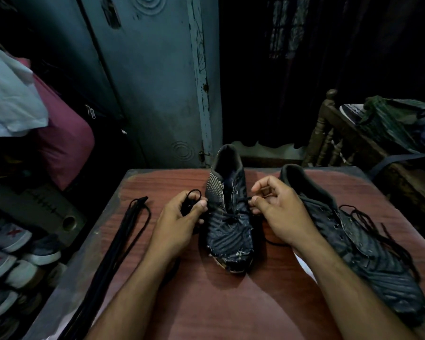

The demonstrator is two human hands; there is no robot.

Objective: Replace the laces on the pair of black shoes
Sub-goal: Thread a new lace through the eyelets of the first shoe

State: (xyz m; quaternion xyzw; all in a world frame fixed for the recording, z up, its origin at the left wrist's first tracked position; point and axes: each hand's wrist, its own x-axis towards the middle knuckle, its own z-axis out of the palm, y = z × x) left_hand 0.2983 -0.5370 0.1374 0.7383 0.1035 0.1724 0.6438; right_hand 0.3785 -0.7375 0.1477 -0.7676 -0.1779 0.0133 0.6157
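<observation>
On the table (231,303), the middle black shoe (228,217) sits between our grips. Our left hand (179,222) holds bunched lace (190,201); our right hand (277,209) pinches its other run at the eyelets. We judge unlacing underway; next, pull it free.

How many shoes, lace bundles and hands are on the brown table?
Black shoes: 2, the middle shoe and the right shoe
Spare lace bundles: 1, the black lace bundle
Hands: 2, the left hand and the right hand
Total: 5
</observation>
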